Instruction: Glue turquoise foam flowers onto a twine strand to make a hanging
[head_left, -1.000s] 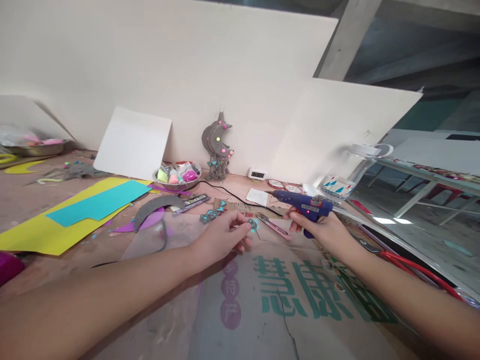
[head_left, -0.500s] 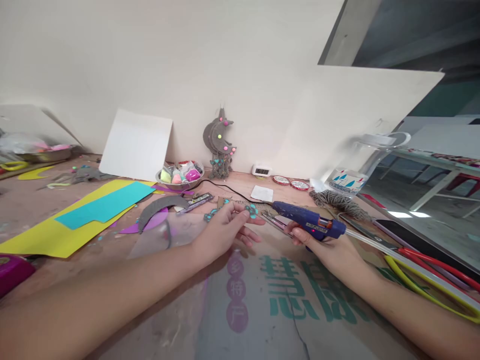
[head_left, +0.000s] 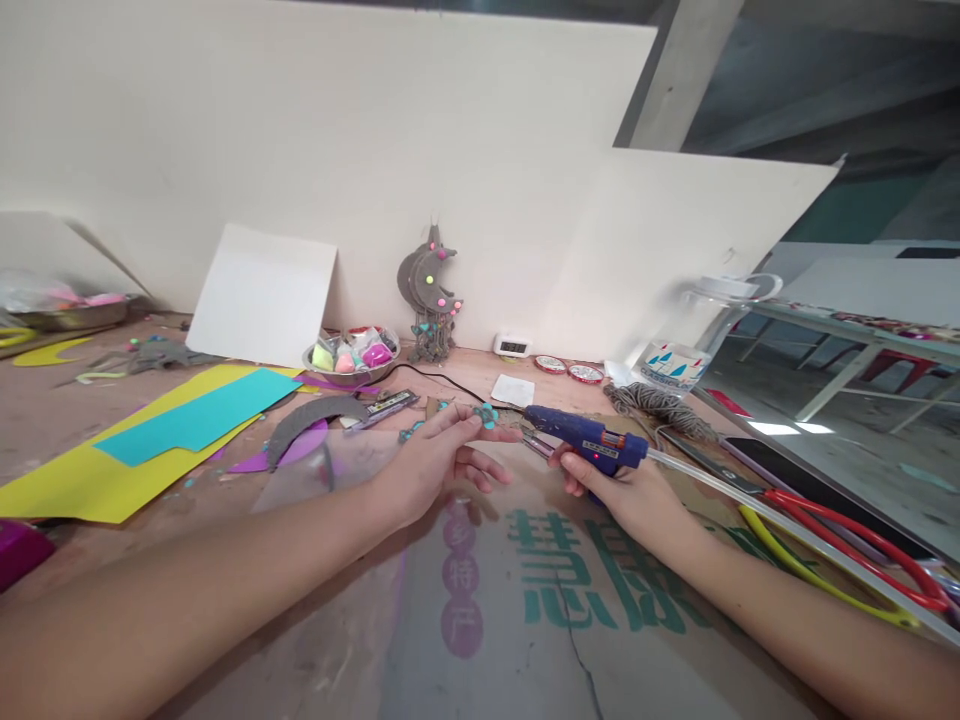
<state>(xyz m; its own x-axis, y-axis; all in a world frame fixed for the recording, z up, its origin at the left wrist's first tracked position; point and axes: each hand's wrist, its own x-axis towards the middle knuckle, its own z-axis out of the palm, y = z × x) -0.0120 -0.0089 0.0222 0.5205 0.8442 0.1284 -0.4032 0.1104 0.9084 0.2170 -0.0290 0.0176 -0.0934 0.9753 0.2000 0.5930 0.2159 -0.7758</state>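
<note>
My left hand [head_left: 435,455] pinches a small teal and grey flower [head_left: 486,415] between thumb and fingers, over the middle of the work surface. My right hand [head_left: 619,490] is wrapped round the grip of a blue hot glue gun [head_left: 574,430], and a red light glows on its side. The gun's nozzle points left towards the flower, with a small space between them. A long clear glue stick [head_left: 720,478] runs out of the gun's back. More teal pieces [head_left: 411,431] lie partly hidden behind my left hand.
A printed board [head_left: 480,640] lies under my hands. Red-handled scissors [head_left: 847,540], a dark phone [head_left: 817,490] and grey yarn [head_left: 660,408] lie to the right. Yellow [head_left: 67,470] and blue sheets [head_left: 202,415] lie left. A moon ornament [head_left: 429,285] stands by a bowl of pompoms [head_left: 352,360].
The view has shifted, so most things sit slightly further left. My left hand still holds the flower, and the glue gun's nozzle stays close beside it in my right hand.
</note>
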